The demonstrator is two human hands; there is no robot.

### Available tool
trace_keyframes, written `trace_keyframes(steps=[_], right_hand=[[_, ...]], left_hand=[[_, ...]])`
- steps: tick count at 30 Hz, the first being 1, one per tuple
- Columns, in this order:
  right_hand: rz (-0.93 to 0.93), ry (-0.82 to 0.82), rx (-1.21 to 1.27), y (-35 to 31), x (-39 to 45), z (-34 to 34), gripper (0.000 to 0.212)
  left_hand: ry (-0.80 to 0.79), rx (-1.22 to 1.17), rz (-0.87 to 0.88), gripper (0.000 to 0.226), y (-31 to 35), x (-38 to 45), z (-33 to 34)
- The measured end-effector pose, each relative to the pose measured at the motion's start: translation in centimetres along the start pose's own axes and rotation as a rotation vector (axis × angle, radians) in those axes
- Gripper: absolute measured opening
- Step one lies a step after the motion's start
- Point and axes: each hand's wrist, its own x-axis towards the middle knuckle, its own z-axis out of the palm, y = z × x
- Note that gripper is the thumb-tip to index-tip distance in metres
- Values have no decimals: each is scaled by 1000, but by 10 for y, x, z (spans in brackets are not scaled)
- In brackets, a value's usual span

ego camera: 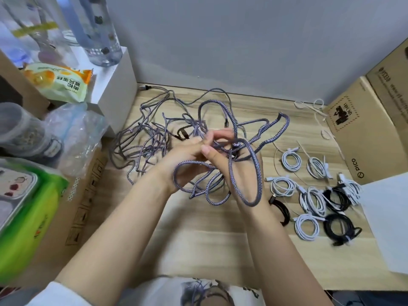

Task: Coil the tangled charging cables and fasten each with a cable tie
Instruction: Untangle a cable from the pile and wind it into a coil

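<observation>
A thick purple braided cable (257,171) loops in a tangle around both my hands above the wooden floor. My left hand (187,157) grips a strand of it with curled fingers. My right hand (223,149) pinches the knotted part between thumb and fingers, and a big loop hangs over its wrist. A heap of thinner purple-grey tangled cables (150,133) lies on the floor behind my left hand. Several coiled white cables (291,161) and black cables (337,226) lie fastened at the right. Loose white cable ties (318,107) lie by the wall at the back right.
Cardboard boxes (362,133) stand at the right, with a white sheet (388,219) in front of them. At the left stand a white box (114,78) carrying bottles and a snack bag, a plastic bag, a jar and a green pack.
</observation>
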Motion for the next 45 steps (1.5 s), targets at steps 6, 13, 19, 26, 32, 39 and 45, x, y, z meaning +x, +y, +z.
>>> trace_keyframes(steps=[6, 13, 19, 26, 32, 39, 45], right_hand=[[36, 217, 103, -2, -2, -4, 32], [115, 253, 97, -17, -13, -18, 43], [32, 156, 13, -23, -12, -25, 39], [76, 164, -281, 6, 4, -7, 37], [161, 98, -230, 8, 11, 2, 28], [133, 72, -234, 7, 11, 5, 35], [72, -37, -191, 0, 6, -1, 17]], left_hand=[[7, -98, -44, 30, -7, 3, -3], [462, -623, -61, 33, 13, 24, -51], [479, -683, -18, 31, 19, 29, -62], [166, -399, 54, 46, 24, 17, -14], [86, -277, 164, 30, 11, 9, 12], [36, -205, 116, 37, 7, 0, 25], [186, -344, -11, 48, 21, 16, 1]])
